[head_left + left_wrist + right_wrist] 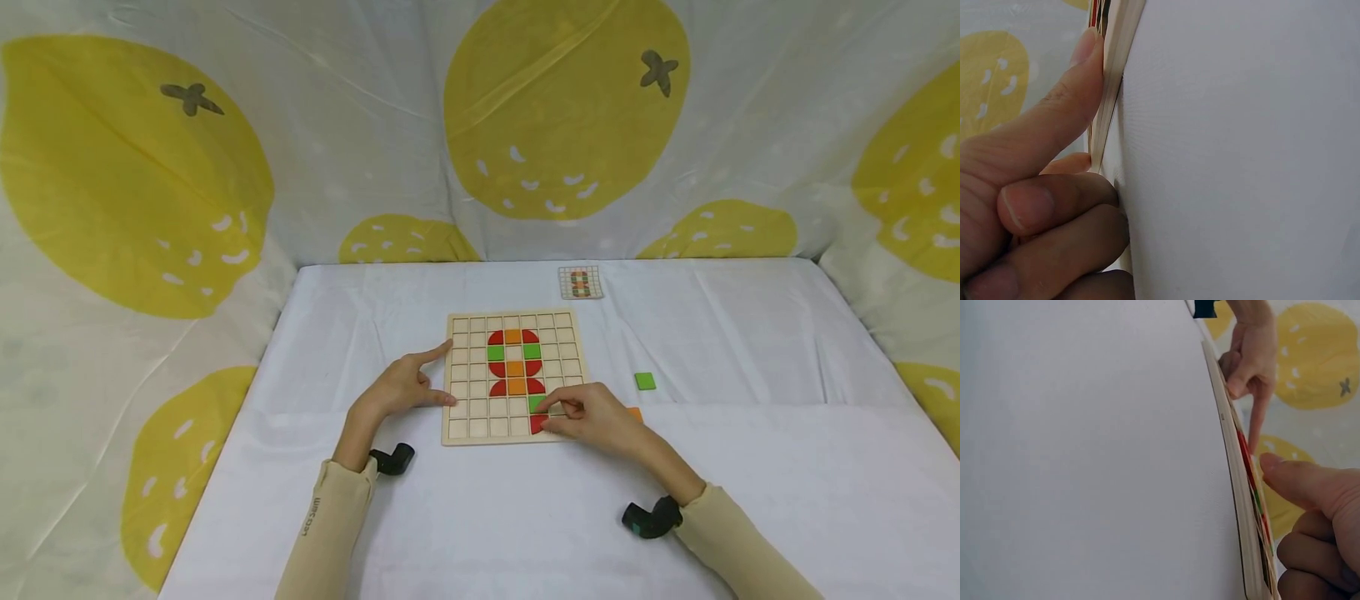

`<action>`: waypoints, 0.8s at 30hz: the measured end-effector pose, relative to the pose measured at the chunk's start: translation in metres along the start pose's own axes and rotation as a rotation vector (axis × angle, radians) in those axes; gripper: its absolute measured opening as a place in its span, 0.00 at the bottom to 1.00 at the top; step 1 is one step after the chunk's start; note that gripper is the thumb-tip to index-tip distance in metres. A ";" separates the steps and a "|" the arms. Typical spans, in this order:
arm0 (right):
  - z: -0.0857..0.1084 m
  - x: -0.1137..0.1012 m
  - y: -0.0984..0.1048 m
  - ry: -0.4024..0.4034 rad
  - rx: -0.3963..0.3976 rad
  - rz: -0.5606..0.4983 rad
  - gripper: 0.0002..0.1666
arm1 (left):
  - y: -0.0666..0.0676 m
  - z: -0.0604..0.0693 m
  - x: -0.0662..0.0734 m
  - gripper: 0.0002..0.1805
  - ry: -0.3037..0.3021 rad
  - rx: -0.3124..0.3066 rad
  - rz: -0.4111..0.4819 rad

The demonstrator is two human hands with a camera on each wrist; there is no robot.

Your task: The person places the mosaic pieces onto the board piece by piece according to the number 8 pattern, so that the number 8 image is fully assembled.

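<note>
A wooden grid board (480, 429) lies on the white cloth, holding red quarter-round, green square and orange square tiles. My left hand (401, 385) spreads its thumb and index finger against the board's left edge; its other fingers are curled, as the left wrist view shows. Over the board's lower right, my right hand (596, 417) has thumb and index fingertips at a green square tile (536, 405) and the red quarter-round tile (536, 424) below it. In the right wrist view the right thumb (1294, 478) shows no lifted tile against it; its index fingertip is hidden.
A small pattern card (580, 283) lies behind the board. A loose green square tile (645, 381) sits to the board's right. An orange tile (635, 413) is partly hidden behind the right hand. Lemon-print cloth (360, 125) hangs at the back and sides.
</note>
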State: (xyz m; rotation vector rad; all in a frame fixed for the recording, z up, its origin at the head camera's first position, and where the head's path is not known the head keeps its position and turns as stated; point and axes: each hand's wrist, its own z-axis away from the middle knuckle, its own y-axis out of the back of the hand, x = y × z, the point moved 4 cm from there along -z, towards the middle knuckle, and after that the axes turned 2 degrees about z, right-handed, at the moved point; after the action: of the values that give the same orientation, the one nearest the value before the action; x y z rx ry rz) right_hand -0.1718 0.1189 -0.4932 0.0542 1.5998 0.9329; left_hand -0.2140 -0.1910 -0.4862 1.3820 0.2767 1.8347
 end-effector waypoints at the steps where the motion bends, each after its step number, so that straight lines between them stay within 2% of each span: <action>1: 0.000 0.000 0.003 -0.012 0.007 0.005 0.09 | 0.000 0.000 0.000 0.58 0.001 0.000 0.000; 5: 0.003 0.003 0.016 -0.045 0.045 0.040 0.08 | 0.000 0.000 0.001 0.58 0.000 0.003 -0.005; 11: 0.013 0.013 0.036 -0.047 0.083 0.075 0.10 | 0.000 0.000 0.001 0.58 0.000 0.001 -0.006; 16: 0.027 0.024 0.051 -0.055 0.124 0.074 0.12 | -0.001 0.000 0.000 0.58 0.002 0.003 -0.001; 24: 0.054 0.043 0.064 -0.117 0.179 0.093 0.15 | 0.000 -0.001 0.000 0.59 -0.011 0.010 -0.010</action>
State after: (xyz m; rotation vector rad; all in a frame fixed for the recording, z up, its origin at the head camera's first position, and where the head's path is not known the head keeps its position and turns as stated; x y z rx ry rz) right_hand -0.1669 0.2133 -0.4885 0.3047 1.5782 0.8401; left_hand -0.2144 -0.1908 -0.4866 1.3942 0.2869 1.8190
